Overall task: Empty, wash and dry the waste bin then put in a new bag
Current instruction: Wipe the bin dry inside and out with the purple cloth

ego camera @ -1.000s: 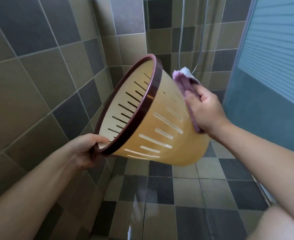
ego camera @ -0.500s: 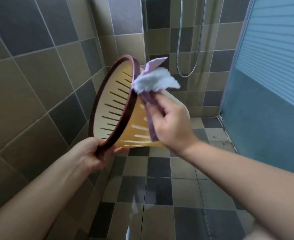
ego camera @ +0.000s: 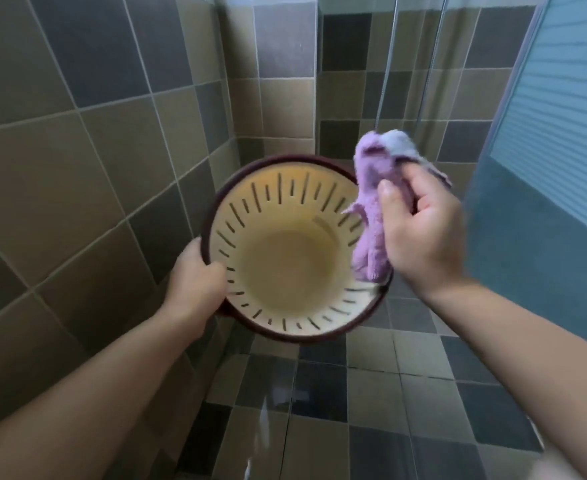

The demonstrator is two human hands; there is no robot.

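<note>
Head view: bin mouth turned up toward the camera, cloth held at its right rim.

The waste bin is held in mid-air above the tiled floor, gripped at its left rim by the left hand. A purple cloth is bunched in the curled fingers of the right hand, just beside the right rim and nearer the opening, so the inside is judged to be wiped next.

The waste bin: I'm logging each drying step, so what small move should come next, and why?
Probably lower the purple cloth into the waste bin and wipe its inside. The left hand grips the rim with the opening turned up toward the camera, and the right hand holds the cloth bunched just over the rim's right side.
</note>
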